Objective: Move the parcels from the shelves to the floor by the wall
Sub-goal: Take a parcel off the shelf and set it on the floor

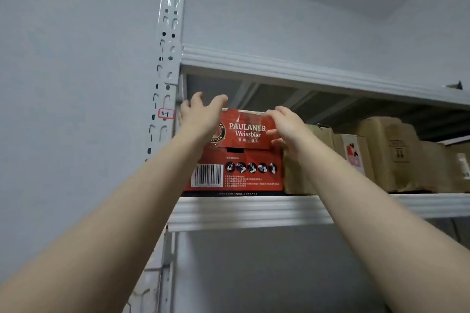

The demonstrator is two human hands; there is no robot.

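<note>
Reaching up with left hand (201, 117), fingers spread loosely over top left corner of red carton (239, 160), contact unclear. Gripping its top right edge with right hand (287, 127). Sits at left end of grey metal shelf (254, 208), beside brown parcels (381, 155), with pale wall (76, 84) to the left.

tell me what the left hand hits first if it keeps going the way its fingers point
Likely nothing close: the left hand points up and inward above the top of the red box, into the gap under the upper shelf. Depth beyond is unclear.
</note>
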